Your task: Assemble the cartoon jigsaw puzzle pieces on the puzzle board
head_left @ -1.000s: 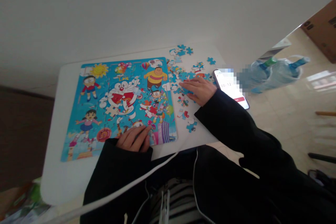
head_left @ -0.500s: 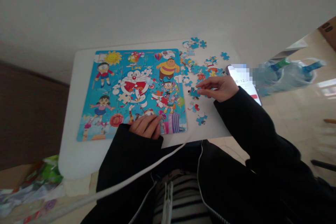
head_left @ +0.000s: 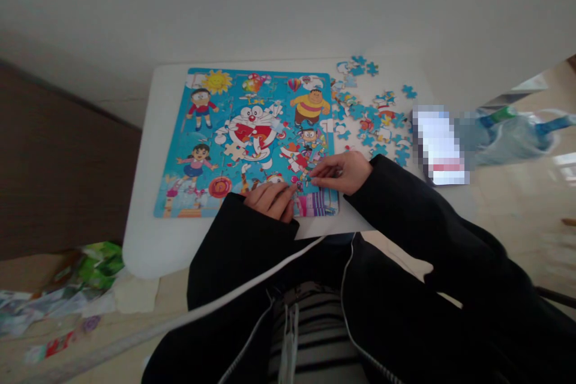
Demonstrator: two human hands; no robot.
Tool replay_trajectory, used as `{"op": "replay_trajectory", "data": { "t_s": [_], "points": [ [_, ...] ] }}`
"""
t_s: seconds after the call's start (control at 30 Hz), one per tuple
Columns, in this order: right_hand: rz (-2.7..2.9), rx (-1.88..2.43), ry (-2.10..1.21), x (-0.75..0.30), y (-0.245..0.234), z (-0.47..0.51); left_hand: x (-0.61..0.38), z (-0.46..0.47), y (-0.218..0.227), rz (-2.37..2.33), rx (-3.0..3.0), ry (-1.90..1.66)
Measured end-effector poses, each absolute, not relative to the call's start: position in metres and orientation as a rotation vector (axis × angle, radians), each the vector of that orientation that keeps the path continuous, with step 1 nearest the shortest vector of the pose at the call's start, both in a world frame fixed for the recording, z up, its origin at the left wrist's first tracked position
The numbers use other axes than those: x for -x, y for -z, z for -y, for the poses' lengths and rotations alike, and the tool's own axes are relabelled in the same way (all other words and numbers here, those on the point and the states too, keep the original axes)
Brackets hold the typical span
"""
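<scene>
My right hand (head_left: 342, 172) has moved from the loose pieces (head_left: 375, 126) to the puzzle board (head_left: 180, 150).
It pinches 1 piece over a gap; left hand (head_left: 270, 200) lies flat, fingers loosely curled, steadying the board.

Colourful cartoon jigsaw puzzle (head_left: 234, 132) lies flat (partly filled) on white table (head_left: 153, 234).

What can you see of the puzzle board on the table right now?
The puzzle board is a flat rectangle lying on the white table, printed with bright cartoon figures, a sun and balloons on blue. It looks like card; several piece-shaped gaps show pale near the middle. The left hand rests on its near edge, and the right hand pinches something small over its near right corner. Loose pieces lie beside its right edge.
</scene>
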State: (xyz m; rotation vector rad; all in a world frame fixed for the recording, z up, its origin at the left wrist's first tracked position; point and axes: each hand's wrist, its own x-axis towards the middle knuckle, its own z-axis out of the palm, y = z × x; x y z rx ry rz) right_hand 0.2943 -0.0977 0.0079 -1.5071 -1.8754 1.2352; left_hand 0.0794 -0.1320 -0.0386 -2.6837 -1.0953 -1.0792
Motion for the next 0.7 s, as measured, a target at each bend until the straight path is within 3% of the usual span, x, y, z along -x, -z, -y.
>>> {"op": "replay_trajectory", "data": {
  "t_s": [0.7],
  "points": [
    [2.096, 1.411, -0.765, -0.309, -0.004, 0.119, -0.095, 0.124, 0.032, 1.160, 2.508, 1.081]
  ]
}}
